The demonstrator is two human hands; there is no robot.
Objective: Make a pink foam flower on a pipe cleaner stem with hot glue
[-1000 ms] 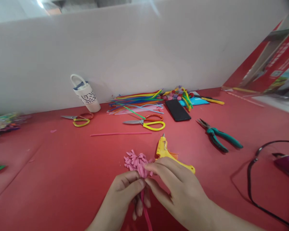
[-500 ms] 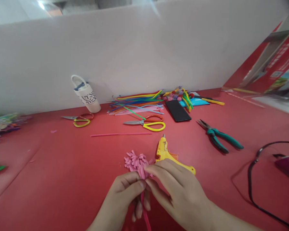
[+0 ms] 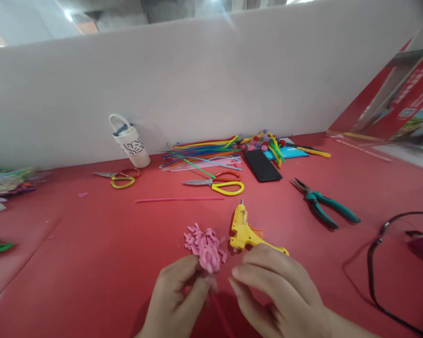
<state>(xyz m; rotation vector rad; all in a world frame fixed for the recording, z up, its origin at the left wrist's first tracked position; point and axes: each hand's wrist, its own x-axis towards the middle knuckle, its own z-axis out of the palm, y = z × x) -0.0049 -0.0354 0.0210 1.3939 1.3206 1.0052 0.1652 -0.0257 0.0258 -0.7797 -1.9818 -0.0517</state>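
Note:
My left hand (image 3: 178, 300) is closed, pinching the base of a pink flower (image 3: 209, 258) made of small looped fuzzy strips. A pink pipe-cleaner stem (image 3: 221, 315) runs down from the flower toward the bottom edge, blurred. Just behind it, a pile of short pink pipe-cleaner pieces (image 3: 196, 237) lies on the red table. My right hand (image 3: 275, 291) hovers to the right of the flower, apart from it. Its thumb and index tips sit close together with a small gap, and I see nothing between them. A yellow glue gun (image 3: 241, 227) rests just beyond the right hand.
Scissors (image 3: 227, 188), a second pair of scissors (image 3: 122, 182) and a straight pink pipe cleaner (image 3: 179, 200) lie farther back. Behind are coloured pipe cleaners (image 3: 200, 152), a phone (image 3: 262, 165) and a white cup (image 3: 132, 146). Green pliers (image 3: 315, 199) and a black cable (image 3: 370, 263) lie right.
My right hand has come off the flower and moved a little to the right. The left hand still holds the flower, now more exposed. The view has shifted slightly.

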